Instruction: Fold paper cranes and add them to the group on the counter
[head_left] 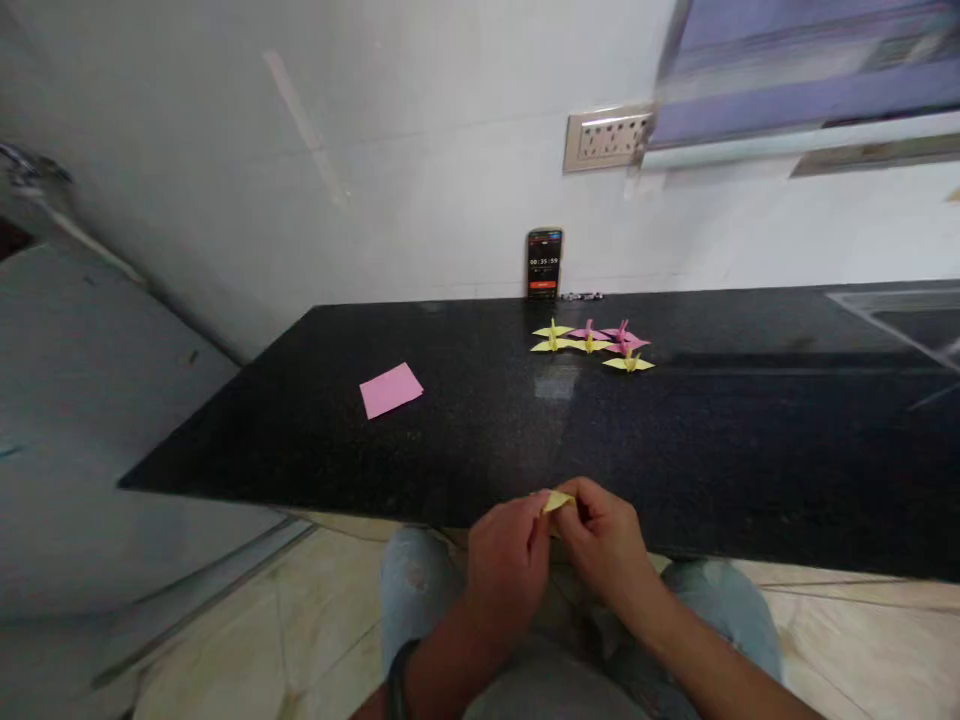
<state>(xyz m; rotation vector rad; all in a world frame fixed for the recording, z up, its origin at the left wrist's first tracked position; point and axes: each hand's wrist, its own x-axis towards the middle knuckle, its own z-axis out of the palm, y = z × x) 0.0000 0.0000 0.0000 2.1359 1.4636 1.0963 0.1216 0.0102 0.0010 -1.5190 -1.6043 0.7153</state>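
A small piece of folded yellow paper (pixel 556 501) is pinched between my two hands at the front edge of the black counter. My left hand (pixel 510 545) is closed on its left side, and my right hand (pixel 606 535) grips the right side with fingers curled. Much of the paper is hidden by my fingers, so its exact folded shape cannot be made out. Farther back on the counter, several folded paper cranes stand in a cluster, some yellow (pixel 628 364) and some pink (pixel 589 330), with their wings spread.
A stack of pink paper sheets (pixel 391 390) lies on the black counter (pixel 465 430) to the left. A phone (pixel 544 262) showing a timer leans against the wall, beside a small patterned item (pixel 582 296). Above is a wall socket (pixel 609 138). A sink edge (pixel 892 325) shows at right.
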